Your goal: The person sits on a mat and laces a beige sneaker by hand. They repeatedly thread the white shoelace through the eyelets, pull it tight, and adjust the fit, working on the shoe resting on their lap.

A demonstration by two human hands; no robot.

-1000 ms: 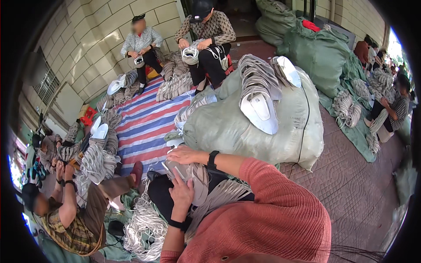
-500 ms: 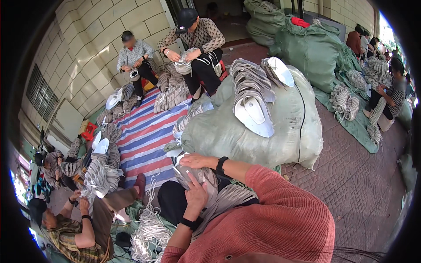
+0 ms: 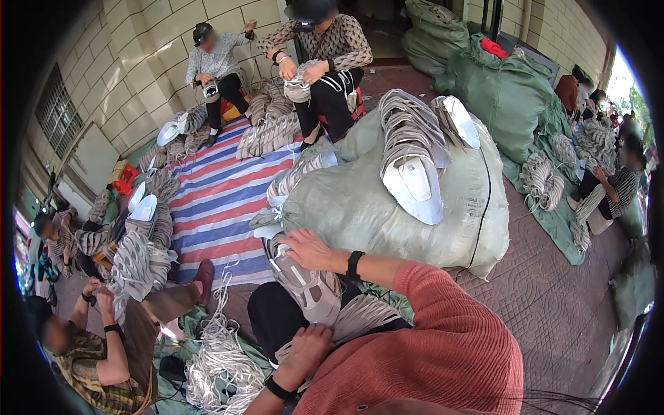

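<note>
A grey-beige shoe upper [image 3: 309, 290] with pale trim lies over my knee, tilted away from me. My left hand [image 3: 310, 348] is at its near end, fingers curled in and closed on the edge; the fingertips are partly hidden. At the far end my right hand [image 3: 309, 250] rests on the upper's edge with its fingers apart. More grey uppers [image 3: 366, 312] lie across my lap under the right forearm. A loose heap of white laces [image 3: 220, 363] is on the ground to the left of my knee.
Just ahead stands a big pale sack [image 3: 346, 218] with a stack of shoe uppers [image 3: 413, 149] on top. A striped sheet [image 3: 225, 200] covers the ground to the left. Co-workers sit around with bundled uppers [image 3: 142, 263]. Green sacks [image 3: 494, 97] stand at the back right.
My left hand has moved down from the middle of the shoe upper to its near end. The right hand has lifted slightly, its fingers more spread. The view has shifted a little.
</note>
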